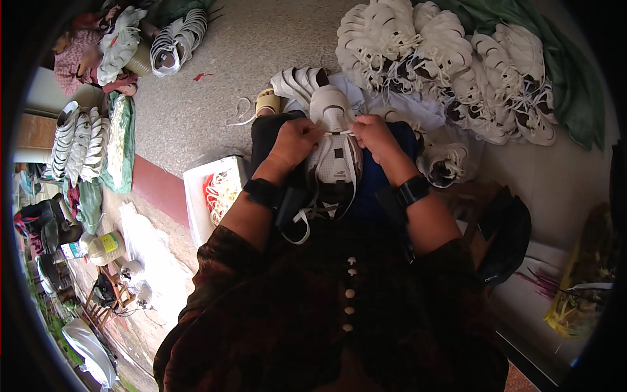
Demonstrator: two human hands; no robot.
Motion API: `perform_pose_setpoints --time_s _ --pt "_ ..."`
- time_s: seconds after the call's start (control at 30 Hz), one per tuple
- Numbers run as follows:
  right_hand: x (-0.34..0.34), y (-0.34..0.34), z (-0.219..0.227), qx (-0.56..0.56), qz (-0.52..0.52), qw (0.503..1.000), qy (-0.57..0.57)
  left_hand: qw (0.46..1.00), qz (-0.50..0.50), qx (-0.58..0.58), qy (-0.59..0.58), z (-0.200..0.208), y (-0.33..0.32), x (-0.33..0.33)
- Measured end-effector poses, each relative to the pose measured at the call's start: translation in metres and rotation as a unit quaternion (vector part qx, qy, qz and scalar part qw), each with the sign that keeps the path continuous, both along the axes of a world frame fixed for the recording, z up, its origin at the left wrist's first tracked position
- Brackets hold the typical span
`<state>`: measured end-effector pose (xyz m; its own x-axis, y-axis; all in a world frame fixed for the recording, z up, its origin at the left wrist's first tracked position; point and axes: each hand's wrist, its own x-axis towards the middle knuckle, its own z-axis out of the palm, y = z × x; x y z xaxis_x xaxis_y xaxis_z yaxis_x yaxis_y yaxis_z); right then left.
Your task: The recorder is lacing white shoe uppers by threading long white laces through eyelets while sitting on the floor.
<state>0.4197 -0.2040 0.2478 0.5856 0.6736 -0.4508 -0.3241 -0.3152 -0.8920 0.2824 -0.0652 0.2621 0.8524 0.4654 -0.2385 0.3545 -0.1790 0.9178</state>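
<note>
A white shoe upper (pixel 334 163) with mesh panels and a dark inside lies on my lap, its toe pointing away from me. Across its upper part runs a white lace (pixel 341 132), drawn out to both sides. My left hand (pixel 297 138) pinches at the left side of the lacing, fingertips pressed together. On the right, my right hand (pixel 379 136) has its fingers closed on the lace beside the shoe's edge. A loose lace loop hangs by the heel end. Just beyond the toe rests a nested stack of white uppers (pixel 300 85).
A large pile of white uppers (pixel 450 72) lies at the far right against green cloth (pixel 581 104). To my left stands a white box (pixel 193 189) of red and white laces. More uppers (pixel 81 140) lean farther left. Another person (pixel 77 62) sits at the far left.
</note>
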Motion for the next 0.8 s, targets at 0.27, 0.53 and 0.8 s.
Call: perform_pose_setpoints --time_s 0.27,0.53,0.8 --pt "0.003 -0.006 -0.003 0.063 0.101 0.989 -0.082 0.999 0.003 -0.042 -0.032 -0.001 -0.002 -0.004" --pt "-0.014 -0.001 -0.016 0.120 -0.093 0.951 -0.270 0.999 -0.008 -0.002 -0.034 -0.005 -0.001 -0.001" --pt "-0.007 -0.006 0.017 0.077 0.010 0.997 0.000 0.997 -0.008 0.012 -0.073 -0.009 -0.001 -0.002"
